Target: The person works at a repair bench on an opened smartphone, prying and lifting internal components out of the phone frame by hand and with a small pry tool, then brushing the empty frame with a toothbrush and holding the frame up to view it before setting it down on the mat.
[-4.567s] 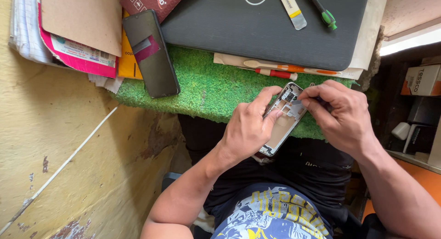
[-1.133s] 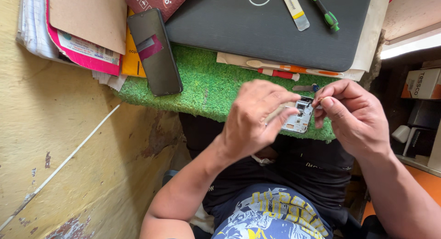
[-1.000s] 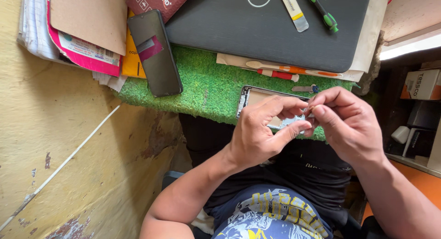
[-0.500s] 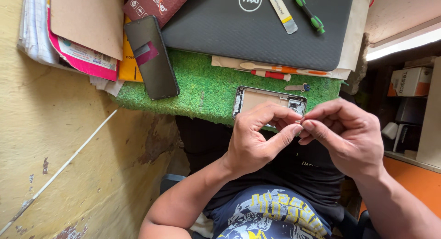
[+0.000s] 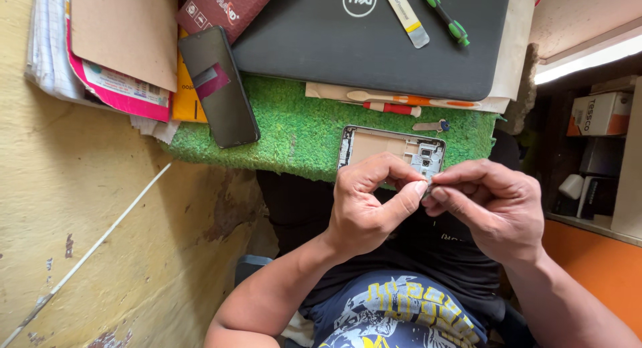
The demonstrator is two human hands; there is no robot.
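**Small part pinched between both hands, below the opened phone frame**

Small part point(image 5: 428, 187), dark and barely visible, is held at centre frame, where the fingertips of the two hands meet. What kind of part it is cannot be told; it is mostly hidden by the fingers.

- Left hand point(image 5: 366, 204): curled nearly closed, thumb and forefinger pressed together at the tip, where the part is pinched.
- Right hand point(image 5: 491, 207): likewise nearly closed, thumb and forefinger drawn to a point against the left fingertips. Which hand carries most of the grip cannot be told.
- Opened phone frame point(image 5: 391, 149): laid flat on the green turf mat point(image 5: 301, 127), just above the hands, inner side up, camera cut-out toward the right. It is not touched by either hand.
- A dark phone point(image 5: 219, 86) is lying at upper left, half on the mat.
- Closed grey laptop point(image 5: 374, 37) at the top, with a green-handled screwdriver point(image 5: 443, 15) and a flat pry tool point(image 5: 405, 7) resting on it.
- Red-handled tool point(image 5: 391, 108) and a small metal piece point(image 5: 429, 126) lie on the mat's far edge.

Handling judgement: the pinch is best kept light and steady, with the wrists braced against the body. The work is better kept over the mat than over the lap, so that a dropped piece is caught by the turf.
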